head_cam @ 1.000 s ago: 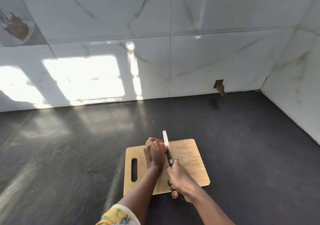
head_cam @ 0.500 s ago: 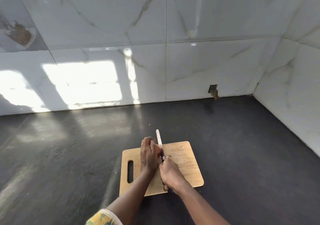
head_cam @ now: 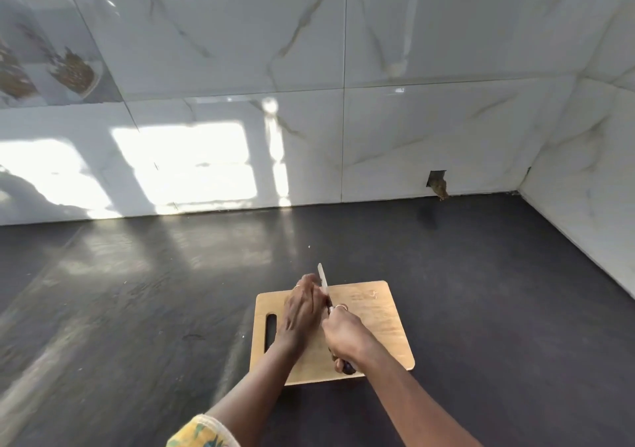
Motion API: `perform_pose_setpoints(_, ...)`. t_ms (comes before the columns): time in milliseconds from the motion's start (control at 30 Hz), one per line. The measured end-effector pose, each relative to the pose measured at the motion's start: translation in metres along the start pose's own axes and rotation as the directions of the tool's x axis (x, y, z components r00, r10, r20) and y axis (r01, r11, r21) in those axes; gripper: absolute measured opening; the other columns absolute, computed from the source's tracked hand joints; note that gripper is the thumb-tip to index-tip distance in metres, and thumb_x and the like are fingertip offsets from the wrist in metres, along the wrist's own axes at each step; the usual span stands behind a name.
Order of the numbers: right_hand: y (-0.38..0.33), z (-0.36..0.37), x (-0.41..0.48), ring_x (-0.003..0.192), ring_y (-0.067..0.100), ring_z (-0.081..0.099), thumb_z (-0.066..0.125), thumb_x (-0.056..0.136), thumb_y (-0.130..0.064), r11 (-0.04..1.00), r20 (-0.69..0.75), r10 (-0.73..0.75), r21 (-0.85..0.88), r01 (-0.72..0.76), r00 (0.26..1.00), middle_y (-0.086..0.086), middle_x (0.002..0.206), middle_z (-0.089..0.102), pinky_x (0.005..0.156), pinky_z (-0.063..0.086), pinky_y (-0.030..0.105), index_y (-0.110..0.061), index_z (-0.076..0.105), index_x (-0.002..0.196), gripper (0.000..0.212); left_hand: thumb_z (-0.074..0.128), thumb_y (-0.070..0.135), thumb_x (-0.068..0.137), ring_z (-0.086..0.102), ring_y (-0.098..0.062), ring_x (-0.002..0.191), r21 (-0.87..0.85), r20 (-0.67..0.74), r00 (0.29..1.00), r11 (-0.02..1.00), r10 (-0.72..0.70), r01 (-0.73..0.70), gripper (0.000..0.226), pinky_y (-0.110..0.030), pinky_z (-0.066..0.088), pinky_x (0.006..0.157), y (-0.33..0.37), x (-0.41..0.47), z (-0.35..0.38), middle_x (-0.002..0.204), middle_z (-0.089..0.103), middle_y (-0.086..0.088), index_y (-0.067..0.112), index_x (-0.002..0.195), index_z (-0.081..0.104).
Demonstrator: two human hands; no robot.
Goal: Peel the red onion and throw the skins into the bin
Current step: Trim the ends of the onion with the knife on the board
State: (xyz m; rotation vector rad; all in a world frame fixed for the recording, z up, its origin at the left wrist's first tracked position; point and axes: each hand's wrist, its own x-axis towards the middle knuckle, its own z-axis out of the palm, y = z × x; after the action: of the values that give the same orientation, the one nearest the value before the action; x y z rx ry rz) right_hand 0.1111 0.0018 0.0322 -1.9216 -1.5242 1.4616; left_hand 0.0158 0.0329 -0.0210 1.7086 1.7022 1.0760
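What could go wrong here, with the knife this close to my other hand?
The knife runs right beside the left hand; a slip by the right hand could nick its fingers. The left hand hides what it steadies, so the cut is hard to see. The cutting board might slide on the smooth counter.
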Motion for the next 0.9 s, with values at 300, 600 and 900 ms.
perform_pose_setpoints(300, -0.006, 0.010, 0.011, 0.057, 0.016, 0.045, 0.023, 0.093, -0.017, 0.995, 0.021, -0.012, 0.095, 0.010, 1.000, 0.004, 0.077, 0.046, 0.047, 0.038, 0.028, -0.015, 0.045, 0.100, 0.023, 0.034, 0.016, 0.088, 0.048, -0.012, 0.075, -0.184, -0.106, 0.959, 0.953, -0.264, 0.242, 0.022, -0.010, 0.034, 0.062, 0.003, 0.015, 0.000, 0.078, 0.051, 0.008, 0.011, 0.082, 0.054)
perform_pose_setpoints(600, -0.022, 0.008, 0.028, 0.054, 0.017, 0.046, 0.019, 0.093, -0.012, 1.000, 0.013, -0.013, -0.012, 0.013, 1.000, 0.013, 0.089, 0.049, 0.047, 0.040, 0.028, -0.008, 0.041, 0.116, 0.032, 0.044, 0.002, 0.083, 0.044, -0.019, 0.076, -0.030, -0.081, 0.969, 0.973, -0.232, 0.230, 0.019, -0.013, 0.028, 0.062, -0.006, 0.032, 0.000, 0.081, 0.055, -0.006, -0.003, 0.073, 0.059)
perform_pose_setpoints(900, -0.011, 0.012, 0.014, 0.060, 0.017, 0.055, 0.018, 0.098, -0.017, 0.999, -0.011, 0.030, 0.037, -0.029, 0.999, 0.013, 0.101, 0.058, 0.042, 0.042, 0.024, -0.013, 0.038, 0.116, 0.027, 0.027, 0.022, 0.074, 0.050, -0.016, 0.082, -0.113, -0.061, 0.963, 0.960, -0.263, 0.255, 0.029, -0.005, 0.034, 0.062, -0.003, 0.035, 0.002, 0.076, 0.051, 0.006, 0.013, 0.070, 0.054)
